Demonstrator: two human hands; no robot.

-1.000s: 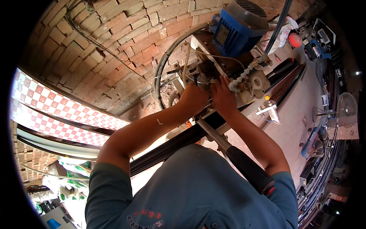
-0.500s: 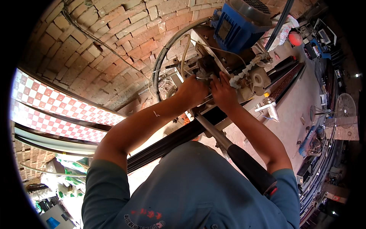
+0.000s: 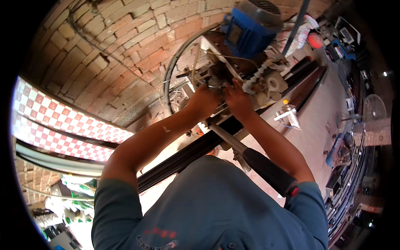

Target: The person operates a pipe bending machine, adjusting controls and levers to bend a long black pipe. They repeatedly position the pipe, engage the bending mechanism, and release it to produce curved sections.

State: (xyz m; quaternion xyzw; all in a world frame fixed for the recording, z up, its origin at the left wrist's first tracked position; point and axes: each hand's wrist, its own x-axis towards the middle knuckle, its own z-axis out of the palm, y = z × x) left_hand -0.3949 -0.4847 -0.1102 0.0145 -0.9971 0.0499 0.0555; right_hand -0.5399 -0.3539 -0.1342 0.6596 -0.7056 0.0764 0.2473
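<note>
1. both forearms rise from the lower edge and meet at a grimy metal machine head (image 3: 216, 77). the left hand (image 3: 204, 100) and the right hand (image 3: 237, 100) sit side by side, knuckles toward the camera, almost touching.
2. the left hand's fingers are curled in against the machine's metal parts — what they pinch is hidden behind the hand, so i cannot tell whether they grip anything.
3. the right hand's fingers (image 3: 231, 87) reach up into the same spot, bent and close together; their hold cannot be made out either.
4. just above the hands sits a blue electric motor (image 3: 250, 29), with a white segmented hose (image 3: 256, 77) curving down just right of the right hand.
5. a long black-gripped lever (image 3: 262, 168) runs from under the hands toward the person's right sleeve.
6. dark metal profiles (image 3: 183, 156) lie on the bench under the arms (slanting across it).
7. behind — a brick wall (image 3: 104, 50); at left, a red-and-white checkered strip (image 3: 54, 121).
</note>
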